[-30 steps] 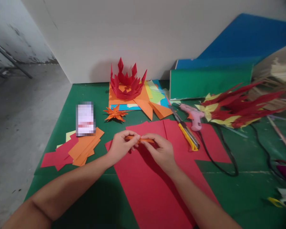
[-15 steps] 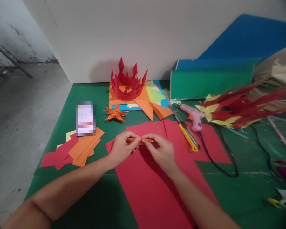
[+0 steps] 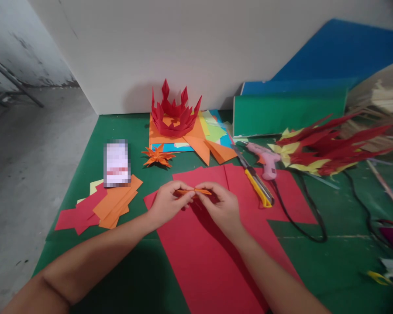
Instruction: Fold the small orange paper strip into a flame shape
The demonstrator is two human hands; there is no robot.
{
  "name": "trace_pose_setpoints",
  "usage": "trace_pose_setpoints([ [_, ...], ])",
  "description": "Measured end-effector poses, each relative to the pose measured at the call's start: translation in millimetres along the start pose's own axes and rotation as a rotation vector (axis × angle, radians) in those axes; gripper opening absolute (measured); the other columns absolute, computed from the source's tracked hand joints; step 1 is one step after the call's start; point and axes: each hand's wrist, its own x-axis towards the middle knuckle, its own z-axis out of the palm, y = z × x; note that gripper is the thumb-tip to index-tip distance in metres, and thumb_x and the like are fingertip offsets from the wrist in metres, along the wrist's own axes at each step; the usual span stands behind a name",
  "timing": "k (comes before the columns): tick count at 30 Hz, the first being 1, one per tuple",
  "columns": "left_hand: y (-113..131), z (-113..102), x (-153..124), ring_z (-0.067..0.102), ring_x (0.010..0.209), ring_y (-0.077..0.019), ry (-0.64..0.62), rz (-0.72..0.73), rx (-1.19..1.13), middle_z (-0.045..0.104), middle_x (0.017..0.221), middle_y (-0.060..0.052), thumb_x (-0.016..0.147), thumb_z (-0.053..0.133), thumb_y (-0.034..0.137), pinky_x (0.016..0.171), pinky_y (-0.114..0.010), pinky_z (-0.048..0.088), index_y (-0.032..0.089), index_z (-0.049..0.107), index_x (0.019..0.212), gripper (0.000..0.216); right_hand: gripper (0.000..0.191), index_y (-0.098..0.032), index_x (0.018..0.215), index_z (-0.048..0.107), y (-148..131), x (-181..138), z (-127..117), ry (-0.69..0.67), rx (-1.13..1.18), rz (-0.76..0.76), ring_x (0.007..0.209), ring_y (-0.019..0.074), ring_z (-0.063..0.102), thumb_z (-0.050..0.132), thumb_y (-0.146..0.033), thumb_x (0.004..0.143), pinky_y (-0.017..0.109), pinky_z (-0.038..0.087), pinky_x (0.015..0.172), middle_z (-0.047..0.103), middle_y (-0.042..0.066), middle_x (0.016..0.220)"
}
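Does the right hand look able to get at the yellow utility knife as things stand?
Probably yes, once it lets go: the right hand is pinching the folded orange paper strip together with the left hand, and the yellow utility knife lies uncovered just beside it on the red paper sheet.

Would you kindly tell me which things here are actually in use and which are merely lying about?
In use:
left hand
right hand
folded orange paper strip, pinched by both
red sheet beneath

Lying about:
red paper crown
orange paper star
yellow utility knife
pink glue gun
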Motion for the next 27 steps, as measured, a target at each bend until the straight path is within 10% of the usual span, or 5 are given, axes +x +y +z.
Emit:
trace_pose_setpoints([
  [27, 1, 0, 4, 0.065, 0.058, -0.0094, 0.117, -0.078, -0.087, 0.065, 0.071, 0.000, 0.077, 0.066, 0.038, 0.057, -0.021, 0.056, 0.014, 0.057, 0.077, 0.025, 0.009, -0.024, 0.075, 0.064, -8, 4, 2, 0.120, -0.504, -0.487, 0.082, 0.0216, 0.058, 0.059, -0.019, 0.081, 0.036, 0.045, 0.074, 0.065, 0.006, 0.090],
])
